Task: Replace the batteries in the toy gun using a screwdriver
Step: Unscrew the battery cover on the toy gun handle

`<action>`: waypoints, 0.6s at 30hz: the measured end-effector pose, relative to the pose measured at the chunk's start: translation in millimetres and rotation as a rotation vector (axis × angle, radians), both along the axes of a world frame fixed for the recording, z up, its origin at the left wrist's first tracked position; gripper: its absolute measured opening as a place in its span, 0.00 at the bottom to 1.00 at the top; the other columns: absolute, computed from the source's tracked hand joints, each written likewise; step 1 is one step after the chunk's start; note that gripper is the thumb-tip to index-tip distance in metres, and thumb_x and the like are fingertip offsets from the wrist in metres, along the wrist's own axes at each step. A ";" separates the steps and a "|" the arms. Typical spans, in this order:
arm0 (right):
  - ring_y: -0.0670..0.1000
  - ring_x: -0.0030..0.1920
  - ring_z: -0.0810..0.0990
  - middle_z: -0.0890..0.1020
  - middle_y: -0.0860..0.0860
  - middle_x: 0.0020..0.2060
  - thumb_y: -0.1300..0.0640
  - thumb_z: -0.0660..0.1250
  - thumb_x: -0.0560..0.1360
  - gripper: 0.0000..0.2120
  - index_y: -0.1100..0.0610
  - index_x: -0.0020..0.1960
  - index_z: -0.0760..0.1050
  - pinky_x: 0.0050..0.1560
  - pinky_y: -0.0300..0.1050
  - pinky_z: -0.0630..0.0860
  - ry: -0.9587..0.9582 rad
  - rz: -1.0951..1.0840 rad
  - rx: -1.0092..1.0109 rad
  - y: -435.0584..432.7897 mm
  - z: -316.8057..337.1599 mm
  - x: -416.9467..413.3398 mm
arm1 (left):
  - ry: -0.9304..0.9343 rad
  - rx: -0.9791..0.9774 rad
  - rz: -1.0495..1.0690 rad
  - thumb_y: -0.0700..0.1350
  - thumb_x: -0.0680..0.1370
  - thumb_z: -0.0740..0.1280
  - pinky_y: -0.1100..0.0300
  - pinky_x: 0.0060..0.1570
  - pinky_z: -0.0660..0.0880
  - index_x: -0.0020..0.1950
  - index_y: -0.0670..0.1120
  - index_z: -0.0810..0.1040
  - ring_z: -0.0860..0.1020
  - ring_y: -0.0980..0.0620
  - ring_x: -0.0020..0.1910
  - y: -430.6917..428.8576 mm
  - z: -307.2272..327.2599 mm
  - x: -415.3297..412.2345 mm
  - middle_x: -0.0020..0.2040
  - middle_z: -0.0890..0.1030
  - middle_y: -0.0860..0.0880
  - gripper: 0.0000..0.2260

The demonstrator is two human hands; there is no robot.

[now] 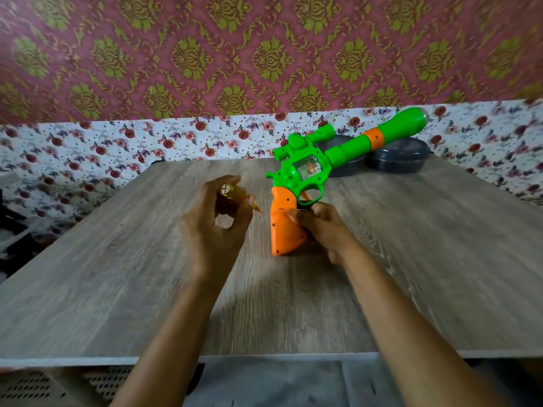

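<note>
Holding the toy gun (311, 168) over the table (117, 274), the right hand (320, 227) pinched its orange grip (285, 230). The left hand (217, 230) curled round the screwdriver (232, 195). The gun looked light and slippery; the fat grip seemed best to hold.

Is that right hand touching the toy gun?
Touching. The head view shows the right hand gripping the toy gun by its orange handle, with the thumb lying flat against it.

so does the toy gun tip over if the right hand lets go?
Likely tips: the toy gun seems to stand on its narrow orange grip butt, long barrel overhanging, steadied by the right hand. Probably stiff and light: looks like hollow moulded plastic.
</note>
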State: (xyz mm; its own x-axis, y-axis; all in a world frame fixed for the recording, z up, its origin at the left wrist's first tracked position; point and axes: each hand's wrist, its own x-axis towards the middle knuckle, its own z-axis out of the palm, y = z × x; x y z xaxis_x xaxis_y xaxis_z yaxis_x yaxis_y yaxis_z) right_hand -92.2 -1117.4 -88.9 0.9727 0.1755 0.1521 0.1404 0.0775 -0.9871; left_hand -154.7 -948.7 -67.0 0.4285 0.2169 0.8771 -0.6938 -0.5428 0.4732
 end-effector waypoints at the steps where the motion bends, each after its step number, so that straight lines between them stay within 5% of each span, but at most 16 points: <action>1: 0.42 0.35 0.79 0.82 0.45 0.33 0.63 0.66 0.74 0.03 0.59 0.47 0.78 0.40 0.36 0.76 -0.011 0.011 0.010 -0.8 0.1 -1.7 | -0.022 0.023 0.024 0.45 0.74 0.70 0.60 0.43 0.79 0.58 0.50 0.72 0.80 0.62 0.41 -2.3 0.7 -2.0 0.44 0.79 0.58 0.14; 4: 0.50 0.44 0.77 0.80 0.57 0.44 0.59 0.69 0.70 0.14 0.64 0.54 0.77 0.50 0.45 0.74 -0.029 0.023 0.025 -0.5 2.2 -5.8 | -0.041 0.014 0.028 0.43 0.75 0.70 0.65 0.45 0.78 0.66 0.49 0.65 0.80 0.66 0.43 -6.6 1.8 -6.0 0.46 0.78 0.62 0.23; 10: 0.44 0.39 0.79 0.81 0.52 0.41 0.62 0.65 0.74 0.12 0.64 0.57 0.76 0.42 0.35 0.77 -0.023 0.028 0.008 -2.0 1.4 -6.0 | -0.059 0.115 0.013 0.43 0.75 0.69 0.69 0.49 0.77 0.67 0.50 0.67 0.79 0.62 0.46 -5.3 0.8 -5.6 0.49 0.79 0.55 0.22; 15: 0.51 0.46 0.79 0.81 0.56 0.46 0.57 0.70 0.70 0.18 0.64 0.57 0.76 0.53 0.48 0.76 -0.017 0.022 0.002 -0.7 3.0 -7.4 | -0.059 0.154 0.030 0.45 0.75 0.68 0.72 0.49 0.76 0.68 0.49 0.67 0.78 0.62 0.47 -5.4 0.5 -4.4 0.48 0.79 0.53 0.23; 18: 0.50 0.45 0.78 0.80 0.56 0.45 0.60 0.67 0.73 0.14 0.64 0.57 0.76 0.50 0.46 0.76 -0.013 0.014 -0.003 -0.7 3.0 -6.5 | -0.065 0.163 0.027 0.45 0.74 0.68 0.70 0.48 0.77 0.68 0.49 0.67 0.78 0.65 0.47 -5.5 -0.3 -4.1 0.48 0.79 0.55 0.23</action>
State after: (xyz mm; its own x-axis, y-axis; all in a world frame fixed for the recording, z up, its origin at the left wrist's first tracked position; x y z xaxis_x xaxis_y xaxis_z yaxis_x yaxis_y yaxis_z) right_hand -98.7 -1118.1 -85.9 0.9681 0.1891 0.1643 0.1524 0.0763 -0.9854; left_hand -158.8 -954.1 -67.3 0.3659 0.0807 0.9271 -0.7041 -0.6275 0.3325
